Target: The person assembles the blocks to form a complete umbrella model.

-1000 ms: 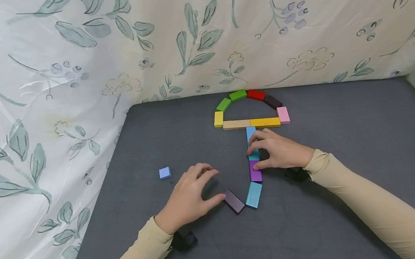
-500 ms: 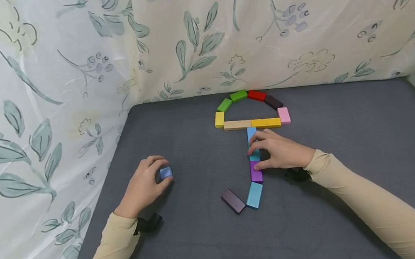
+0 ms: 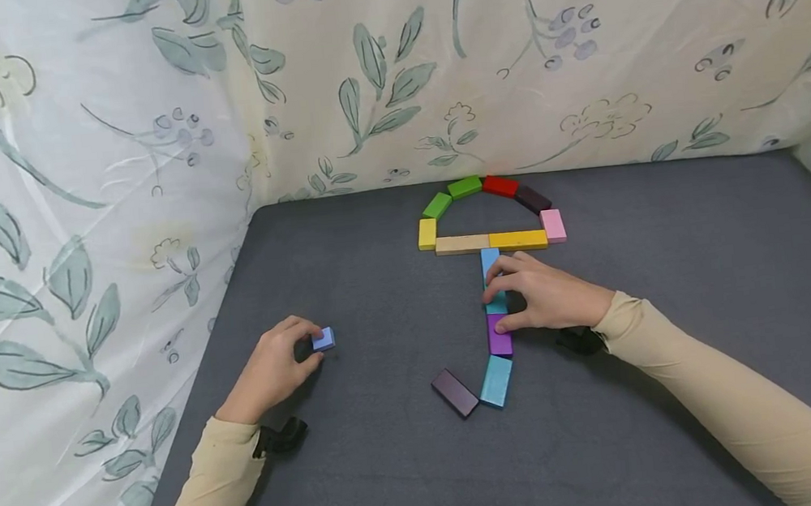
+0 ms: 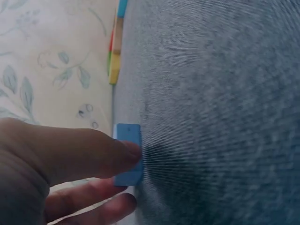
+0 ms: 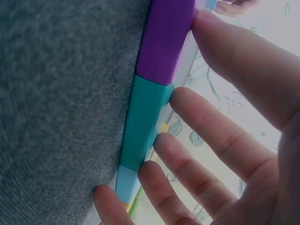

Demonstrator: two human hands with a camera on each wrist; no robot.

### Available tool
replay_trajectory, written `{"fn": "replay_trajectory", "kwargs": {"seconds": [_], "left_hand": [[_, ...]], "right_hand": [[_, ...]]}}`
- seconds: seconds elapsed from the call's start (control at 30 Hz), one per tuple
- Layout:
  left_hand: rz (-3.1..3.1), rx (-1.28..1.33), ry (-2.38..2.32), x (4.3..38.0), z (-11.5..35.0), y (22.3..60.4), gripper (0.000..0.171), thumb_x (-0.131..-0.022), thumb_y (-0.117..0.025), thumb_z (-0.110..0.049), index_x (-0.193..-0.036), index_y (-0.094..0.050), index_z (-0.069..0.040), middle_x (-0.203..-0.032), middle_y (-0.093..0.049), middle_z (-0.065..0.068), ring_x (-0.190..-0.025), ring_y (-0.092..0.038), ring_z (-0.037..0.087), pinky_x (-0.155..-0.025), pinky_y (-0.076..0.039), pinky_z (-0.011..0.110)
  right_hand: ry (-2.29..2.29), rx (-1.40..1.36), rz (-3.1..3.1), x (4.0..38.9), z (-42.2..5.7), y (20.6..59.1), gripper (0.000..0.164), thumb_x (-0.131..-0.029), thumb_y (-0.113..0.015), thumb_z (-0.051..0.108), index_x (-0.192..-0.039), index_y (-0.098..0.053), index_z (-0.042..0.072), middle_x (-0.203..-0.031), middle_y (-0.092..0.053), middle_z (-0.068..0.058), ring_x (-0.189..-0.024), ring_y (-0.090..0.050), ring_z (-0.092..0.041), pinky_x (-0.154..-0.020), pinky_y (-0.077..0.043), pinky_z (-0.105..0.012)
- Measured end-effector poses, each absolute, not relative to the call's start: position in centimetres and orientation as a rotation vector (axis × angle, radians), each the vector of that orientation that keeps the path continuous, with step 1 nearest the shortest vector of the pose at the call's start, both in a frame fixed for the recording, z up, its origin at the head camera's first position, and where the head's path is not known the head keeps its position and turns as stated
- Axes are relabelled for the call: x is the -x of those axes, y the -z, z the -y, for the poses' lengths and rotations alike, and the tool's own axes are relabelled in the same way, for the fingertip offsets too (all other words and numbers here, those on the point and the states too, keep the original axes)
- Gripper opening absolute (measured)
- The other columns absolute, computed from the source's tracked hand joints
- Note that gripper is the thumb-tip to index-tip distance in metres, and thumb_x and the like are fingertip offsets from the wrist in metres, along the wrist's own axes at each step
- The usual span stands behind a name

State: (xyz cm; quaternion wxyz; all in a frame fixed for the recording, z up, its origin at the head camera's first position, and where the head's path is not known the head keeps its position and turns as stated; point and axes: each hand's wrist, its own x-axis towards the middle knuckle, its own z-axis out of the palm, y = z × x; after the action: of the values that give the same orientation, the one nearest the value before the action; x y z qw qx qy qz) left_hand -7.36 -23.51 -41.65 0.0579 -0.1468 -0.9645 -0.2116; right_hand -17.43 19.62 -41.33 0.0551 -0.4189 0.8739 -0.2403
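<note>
In the head view my left hand (image 3: 270,372) is at a small blue block (image 3: 323,340) on the left part of the table. Its thumb lies on the near face of the blue block (image 4: 126,171) in the left wrist view, with fingertips behind. My right hand (image 3: 545,292) rests along a straight column of blocks. Its fingertips touch the top of the teal block (image 5: 145,124), and its thumb touches the purple block (image 5: 164,42). Below, a light blue block (image 3: 496,381) tilts left, and a dark purple block (image 3: 455,393) slants up-left from its end.
Above the column, a tan block (image 3: 462,244) and an orange block (image 3: 517,240) form a crossbar. Yellow (image 3: 427,234), green, red (image 3: 500,186), dark brown and pink (image 3: 554,226) blocks arch over it. A floral cloth (image 3: 388,67) hangs behind the dark table (image 3: 398,482).
My left hand has left the dark purple block, moved left to the small blue block and taken hold of it. The right hand has stayed on the column.
</note>
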Motion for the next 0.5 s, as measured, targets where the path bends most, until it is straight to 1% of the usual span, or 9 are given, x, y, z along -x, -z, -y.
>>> {"fn": "replay_trajectory", "kwargs": {"seconds": [0.1,0.23,0.5], "left_hand": [[2.889,0.466,0.676,7.5,23.3,42.1,0.021,-0.086,-0.08,0.002,-0.106,-0.075,-0.005,-0.109,-0.071,0.009,-0.1,-0.071,0.028,-0.085,-0.058,0.048],[2.853,0.534,0.708,7.7,22.3,42.4,0.02,-0.086,-0.08,0.001,-0.104,-0.075,-0.006,-0.107,-0.071,0.006,-0.097,-0.071,0.024,-0.083,-0.059,0.045],[2.862,0.677,0.783,7.8,19.2,42.3,0.02,-0.088,-0.081,-0.003,-0.105,-0.075,-0.01,-0.108,-0.069,0.001,-0.098,-0.069,0.018,-0.085,-0.059,0.04]], "right_hand": [[0.724,1.27,-2.652,17.4,-19.6,41.4,0.037,-0.081,-0.092,0.028,-0.113,-0.078,0.017,-0.124,-0.062,-0.005,-0.116,-0.051,-0.026,-0.093,-0.053,-0.045],[0.722,1.267,-2.652,17.4,-19.7,41.5,0.037,-0.081,-0.092,0.028,-0.113,-0.078,0.017,-0.124,-0.062,-0.005,-0.116,-0.05,-0.026,-0.093,-0.053,-0.045],[0.729,1.26,-2.656,17.4,-19.7,41.7,0.037,-0.081,-0.092,0.028,-0.113,-0.078,0.018,-0.124,-0.061,-0.004,-0.116,-0.05,-0.025,-0.093,-0.053,-0.044]]}}
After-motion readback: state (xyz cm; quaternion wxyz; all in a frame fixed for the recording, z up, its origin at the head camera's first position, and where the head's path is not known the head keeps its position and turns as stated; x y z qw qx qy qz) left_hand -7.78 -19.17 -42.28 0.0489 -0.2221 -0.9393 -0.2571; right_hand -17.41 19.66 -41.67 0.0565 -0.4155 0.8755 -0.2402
